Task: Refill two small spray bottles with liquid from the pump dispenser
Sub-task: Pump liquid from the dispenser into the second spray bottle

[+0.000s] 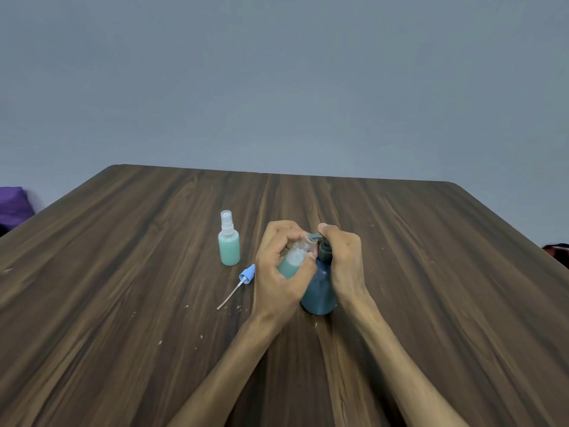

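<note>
Two small spray bottles are in view, and they stand differently. Furthest left of the task's things, the capped spray bottle stands upright on the table, its long axis vertical, white sprayer on top and pale green liquid filling most of its body. Just right of it and nearer the camera lies a blue spray head, on its side, its thin dip tube running down and to the left across the wood. Next comes the left hand, fingers curled closed around the open spray bottle, which is lifted off the table and tilted so its uncapped neck points up and to the right; green liquid sits in its lower part. That neck meets the nozzle of the pump dispenser, a dark blue bottle standing upright on the table, touching the left hand's fingers. The right hand wraps over the dispenser's pump head from the right, closed on it, thumb on top. Both forearms reach in from the lower edge, bare.

The table is dark wood grain, speckled with small pale flecks. Behind it is a plain grey-blue wall, with something purple at the far left edge.
</note>
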